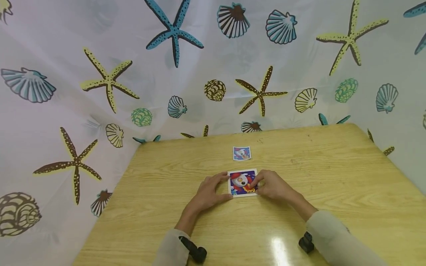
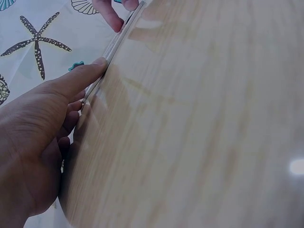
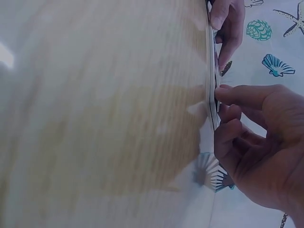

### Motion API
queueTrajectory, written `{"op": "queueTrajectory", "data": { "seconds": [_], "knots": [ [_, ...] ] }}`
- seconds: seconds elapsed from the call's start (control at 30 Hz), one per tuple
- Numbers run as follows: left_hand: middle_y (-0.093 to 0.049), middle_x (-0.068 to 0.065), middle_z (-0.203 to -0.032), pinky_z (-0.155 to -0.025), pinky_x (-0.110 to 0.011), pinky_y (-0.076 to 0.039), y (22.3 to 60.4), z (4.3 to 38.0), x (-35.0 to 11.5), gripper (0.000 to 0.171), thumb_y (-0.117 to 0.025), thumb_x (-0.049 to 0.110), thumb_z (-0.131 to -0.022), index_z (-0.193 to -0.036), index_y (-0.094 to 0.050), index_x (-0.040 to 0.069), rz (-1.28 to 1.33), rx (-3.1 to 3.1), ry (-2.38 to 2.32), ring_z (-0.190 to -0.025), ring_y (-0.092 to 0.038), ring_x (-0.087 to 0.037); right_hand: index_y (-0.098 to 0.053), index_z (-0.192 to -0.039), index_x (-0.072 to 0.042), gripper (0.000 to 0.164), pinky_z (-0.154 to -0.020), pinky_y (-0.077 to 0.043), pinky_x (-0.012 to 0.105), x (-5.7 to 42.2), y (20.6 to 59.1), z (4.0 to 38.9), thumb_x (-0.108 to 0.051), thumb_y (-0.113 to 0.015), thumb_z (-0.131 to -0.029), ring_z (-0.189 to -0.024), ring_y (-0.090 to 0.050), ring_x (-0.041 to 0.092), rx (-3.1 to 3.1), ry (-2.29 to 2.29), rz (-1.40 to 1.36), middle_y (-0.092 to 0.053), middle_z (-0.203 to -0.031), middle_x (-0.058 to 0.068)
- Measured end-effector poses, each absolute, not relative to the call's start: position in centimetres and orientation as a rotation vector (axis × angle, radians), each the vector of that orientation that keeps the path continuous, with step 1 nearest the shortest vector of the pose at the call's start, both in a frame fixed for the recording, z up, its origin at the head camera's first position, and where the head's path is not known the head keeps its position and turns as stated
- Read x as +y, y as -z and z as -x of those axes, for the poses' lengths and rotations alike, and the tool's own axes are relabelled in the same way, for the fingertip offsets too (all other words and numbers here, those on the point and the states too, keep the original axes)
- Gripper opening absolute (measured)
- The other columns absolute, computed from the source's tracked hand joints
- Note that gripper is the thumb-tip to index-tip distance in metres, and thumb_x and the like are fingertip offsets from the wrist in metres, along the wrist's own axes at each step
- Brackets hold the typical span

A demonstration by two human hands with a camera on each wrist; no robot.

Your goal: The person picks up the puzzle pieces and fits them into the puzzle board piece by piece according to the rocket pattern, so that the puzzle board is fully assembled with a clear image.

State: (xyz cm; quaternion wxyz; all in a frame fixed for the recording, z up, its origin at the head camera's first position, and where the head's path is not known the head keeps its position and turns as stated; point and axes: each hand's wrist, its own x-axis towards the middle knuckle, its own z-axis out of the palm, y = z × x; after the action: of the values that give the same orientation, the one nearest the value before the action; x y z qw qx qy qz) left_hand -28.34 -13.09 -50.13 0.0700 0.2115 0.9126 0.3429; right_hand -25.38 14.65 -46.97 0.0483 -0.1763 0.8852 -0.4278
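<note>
A square picture puzzle (image 1: 240,181) with a white border lies flat on the wooden table; it shows a rocket with a yellow flame against dark blue. My left hand (image 1: 208,192) holds its left side, thumb at the near corner and index finger near the far one. In the left wrist view the thumb (image 2: 83,78) lies along the board's edge. My right hand (image 1: 273,185) pinches at the lower right of the picture, index fingertip over the flame and thumb by the right border. I cannot tell if a separate piece is between those fingertips.
Behind the puzzle lies a small card (image 1: 242,153) with a similar rocket picture. The wooden table (image 1: 159,173) meets a hanging cloth (image 1: 199,74) printed with starfish and shells at its back and sides. Black devices (image 1: 306,242) sit at both wrists.
</note>
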Motion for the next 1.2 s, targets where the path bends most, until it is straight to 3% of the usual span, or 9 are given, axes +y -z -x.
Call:
{"op": "queueTrajectory", "data": {
  "seconds": [0.17, 0.27, 0.4, 0.47, 0.53, 0.67, 0.8, 1.07, 1.2],
  "knots": [
    [-0.040, 0.010, -0.164, -0.117, -0.057, -0.027, 50.1, 28.3, -12.9, 0.073, -0.082, 0.045, -0.087, -0.151, -0.055, 0.023, -0.641, 2.742, -1.042, -0.144, -0.036, -0.027, -0.082, -0.095, -0.005, 0.020, -0.105, -0.046, 0.050, 14.8, 46.8, 25.2, 0.010, -0.075, -0.084, -0.109, -0.059, 0.029, 2.687, 1.296, 0.498, -0.066, -0.108, 0.009],
    [-0.040, 0.010, -0.164, -0.118, -0.056, -0.026, 50.1, 28.3, -12.8, 0.073, -0.081, 0.045, -0.088, -0.152, -0.055, 0.023, -0.648, 2.740, -1.036, -0.145, -0.035, -0.027, -0.082, -0.099, -0.002, 0.019, -0.076, -0.054, 0.038, 15.0, 46.6, 25.2, 0.010, -0.072, -0.087, -0.086, -0.058, 0.021, 2.630, 1.326, 0.481, -0.064, -0.111, 0.011],
    [-0.039, 0.010, -0.165, -0.118, -0.056, -0.026, 50.1, 28.4, -12.7, 0.073, -0.081, 0.045, -0.088, -0.152, -0.054, 0.023, -0.660, 2.744, -1.029, -0.145, -0.035, -0.026, -0.081, -0.104, 0.001, 0.020, -0.049, -0.044, 0.027, 15.3, 46.4, 25.1, 0.010, -0.071, -0.089, -0.060, -0.049, 0.016, 2.550, 1.375, 0.460, -0.061, -0.117, 0.013],
    [-0.039, 0.010, -0.165, -0.118, -0.056, -0.026, 50.1, 28.4, -12.6, 0.072, -0.081, 0.045, -0.089, -0.152, -0.054, 0.023, -0.668, 2.747, -1.028, -0.145, -0.035, -0.027, -0.081, -0.105, 0.001, 0.020, -0.057, -0.049, 0.030, 15.5, 46.4, 25.1, 0.008, -0.071, -0.089, -0.071, -0.054, 0.017, 2.572, 1.347, 0.495, -0.062, -0.119, 0.013],
    [-0.039, 0.009, -0.165, -0.118, -0.056, -0.026, 50.1, 28.5, -12.5, 0.072, -0.081, 0.045, -0.089, -0.152, -0.055, 0.023, -0.672, 2.747, -1.022, -0.145, -0.035, -0.027, -0.081, -0.106, -0.001, 0.020, -0.074, -0.056, 0.039, 15.7, 46.5, 25.1, 0.006, -0.072, -0.089, -0.085, -0.060, 0.023, 2.606, 1.304, 0.512, -0.063, -0.119, 0.011],
    [-0.039, 0.009, -0.165, -0.118, -0.056, -0.026, 50.1, 28.5, -12.4, 0.072, -0.081, 0.045, -0.089, -0.152, -0.054, 0.022, -0.676, 2.742, -1.022, -0.144, -0.036, -0.027, -0.082, -0.108, -0.005, 0.021, -0.112, -0.040, 0.056, 16.0, 46.5, 24.9, 0.002, -0.071, -0.092, -0.122, -0.057, 0.034, 2.660, 1.241, 0.546, -0.065, -0.119, 0.010],
    [-0.040, 0.009, -0.164, -0.118, -0.056, -0.026, 50.2, 28.5, -12.3, 0.073, -0.081, 0.045, -0.089, -0.153, -0.054, 0.023, -0.672, 2.746, -1.025, -0.144, -0.036, -0.027, -0.081, -0.111, -0.006, 0.021, -0.112, -0.038, 0.060, 16.2, 46.5, 24.6, -0.001, -0.068, -0.095, -0.125, -0.055, 0.037, 2.649, 1.247, 0.534, -0.064, -0.123, 0.010],
    [-0.041, 0.009, -0.164, -0.118, -0.058, -0.027, 50.3, 28.2, -12.5, 0.071, -0.080, 0.044, -0.090, -0.153, -0.054, 0.022, -0.638, 2.748, -1.031, -0.144, -0.036, -0.028, -0.078, -0.119, -0.004, 0.024, -0.102, -0.046, 0.051, 16.2, 46.9, 24.1, -0.004, -0.064, -0.098, -0.120, -0.057, 0.033, 2.640, 1.233, 0.615, -0.063, -0.125, 0.012],
    [-0.041, 0.010, -0.164, -0.118, -0.058, -0.028, 50.2, 28.2, -12.8, 0.070, -0.080, 0.043, -0.090, -0.152, -0.055, 0.022, -0.624, 2.761, -1.045, -0.144, -0.036, -0.028, -0.076, -0.122, -0.004, 0.025, -0.103, -0.046, 0.053, 16.3, 46.8, 24.0, -0.005, -0.062, -0.101, -0.124, -0.057, 0.035, 2.645, 1.228, 0.634, -0.064, -0.129, 0.012]
  ]
}}
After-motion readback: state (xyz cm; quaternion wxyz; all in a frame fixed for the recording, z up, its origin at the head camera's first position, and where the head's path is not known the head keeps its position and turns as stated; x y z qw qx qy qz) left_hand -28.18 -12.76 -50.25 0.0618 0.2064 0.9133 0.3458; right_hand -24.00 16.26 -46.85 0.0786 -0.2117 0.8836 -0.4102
